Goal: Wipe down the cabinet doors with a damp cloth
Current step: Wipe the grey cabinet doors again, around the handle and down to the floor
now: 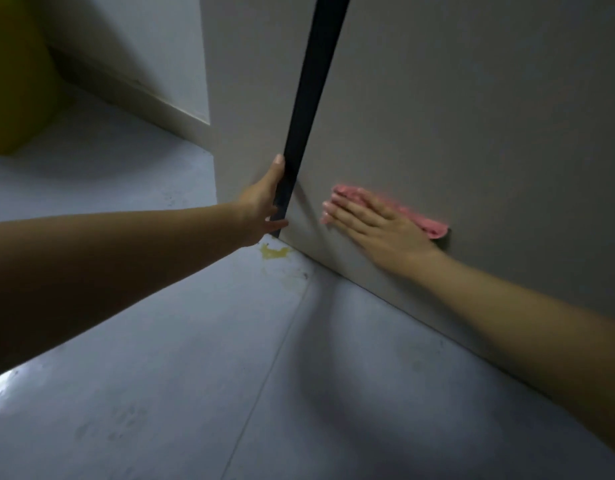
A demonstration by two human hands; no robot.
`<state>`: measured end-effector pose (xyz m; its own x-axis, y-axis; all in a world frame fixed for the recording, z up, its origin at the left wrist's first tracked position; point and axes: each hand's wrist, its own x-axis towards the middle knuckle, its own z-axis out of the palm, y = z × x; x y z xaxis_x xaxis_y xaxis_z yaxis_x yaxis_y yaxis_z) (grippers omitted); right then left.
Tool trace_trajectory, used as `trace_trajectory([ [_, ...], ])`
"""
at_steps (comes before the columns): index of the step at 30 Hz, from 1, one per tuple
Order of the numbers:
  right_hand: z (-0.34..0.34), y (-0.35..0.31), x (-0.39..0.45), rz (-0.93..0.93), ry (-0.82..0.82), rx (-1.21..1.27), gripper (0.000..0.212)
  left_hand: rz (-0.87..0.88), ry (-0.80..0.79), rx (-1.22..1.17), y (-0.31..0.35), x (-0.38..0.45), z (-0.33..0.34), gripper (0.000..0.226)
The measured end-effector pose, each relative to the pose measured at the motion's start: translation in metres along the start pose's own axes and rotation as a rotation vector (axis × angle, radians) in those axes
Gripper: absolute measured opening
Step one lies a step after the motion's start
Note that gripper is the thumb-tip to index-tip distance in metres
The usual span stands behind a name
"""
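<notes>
Head view, looking down at the foot of a grey cabinet door (472, 116) that stood on or just above a pale blue-grey floor (195, 375).

Right hand (372, 223): laid flat on the door face near its lower edge, fingers (337, 211) straight and close together, pointing toward the door's black edge. Nothing was curled or pinched — the palm pressed a pink cloth (427, 225) against the panel. The cloth showed past the fingertips at upper left and past the heel of the hand at right, where a folded corner stuck out. Hand and cloth were slightly blurred.

Left hand (264, 199): at the black edge strip (309, 98) of the door, low down, just above the floor. The thumb ran up along the strip on the near side, its nail visible; one fingertip showed below, lying across the strip. The other fingers were hidden behind the edge, so the hold appeared to be a wrap round the door edge, though the far side could not be seen.

Both forearms were bare and reached in from the lower frame corners, left from the left side, right from the right.

Surroundings — a second grey panel (243, 81) lay behind the black strip; a pale wall (143, 39) with a light skirting board ran off to the upper left; a yellow object (12, 74), blurred, stood at the far left edge. A yellowish stain (273, 252) marked the floor right at the door's bottom corner, beside the left wrist. A thin seam line crossed the floor toward that corner.
</notes>
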<state>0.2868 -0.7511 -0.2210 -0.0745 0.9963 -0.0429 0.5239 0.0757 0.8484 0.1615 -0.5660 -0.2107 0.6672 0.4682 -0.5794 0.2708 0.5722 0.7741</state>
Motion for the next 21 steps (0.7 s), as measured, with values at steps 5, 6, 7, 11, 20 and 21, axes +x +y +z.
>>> trace_trajectory([
  [5,-0.021,0.036,-0.025,0.360,0.211,0.067,0.061,-0.018,-0.013,-0.030,0.006,-0.004,0.005,0.078],
  [6,-0.023,0.039,-0.023,0.400,0.238,0.061,0.062,-0.019,0.001,-0.039,0.005,-0.003,0.007,0.079],
  [7,-0.024,0.040,-0.019,0.412,0.257,0.060,0.063,-0.018,0.017,-0.048,0.003,-0.002,0.010,0.080],
  [11,-0.001,0.014,0.002,0.271,0.236,0.063,0.064,0.006,0.043,-0.064,-0.002,-0.001,0.015,0.073],
  [20,-0.002,-0.014,0.024,0.042,0.009,0.118,0.060,-0.029,0.041,-0.055,-0.002,-0.006,0.019,0.076],
  [21,-0.003,-0.008,0.013,0.123,0.058,0.186,0.059,-0.036,0.056,-0.053,-0.002,-0.008,0.021,0.076],
])
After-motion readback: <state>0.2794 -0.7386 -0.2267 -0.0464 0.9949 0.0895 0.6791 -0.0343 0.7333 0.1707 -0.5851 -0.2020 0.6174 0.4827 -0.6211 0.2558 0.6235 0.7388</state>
